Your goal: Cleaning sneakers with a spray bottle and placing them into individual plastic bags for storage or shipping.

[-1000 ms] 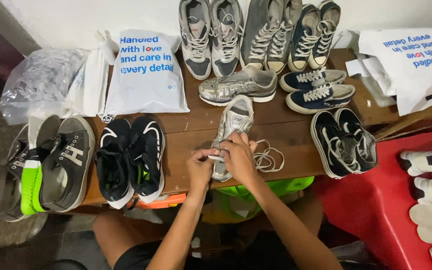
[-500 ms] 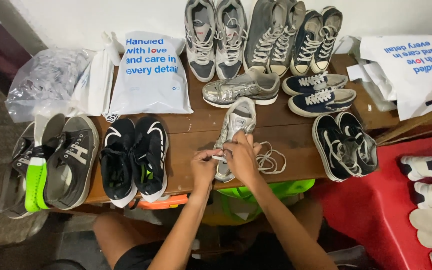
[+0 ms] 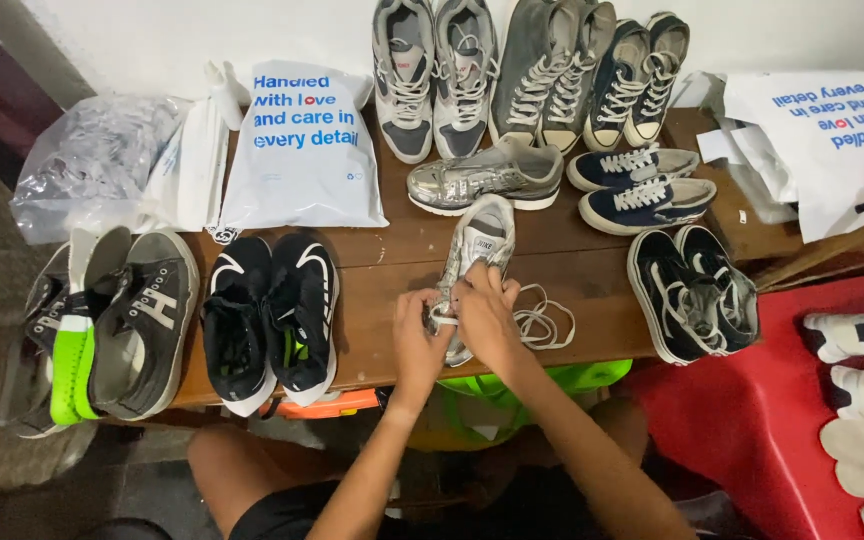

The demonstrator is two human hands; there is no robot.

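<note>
Under both hands (image 3: pixel 457 325) lies a silver sneaker (image 3: pixel 477 250), laces pinched.

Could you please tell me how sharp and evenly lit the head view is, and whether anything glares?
Head view: sharp overall, with soft, even light; the left hand and right hand on the silver sneaker show no motion blur; mild glare on the metallic silver shoe and the clear plastic bag; deep shadow under the wooden table.
</note>
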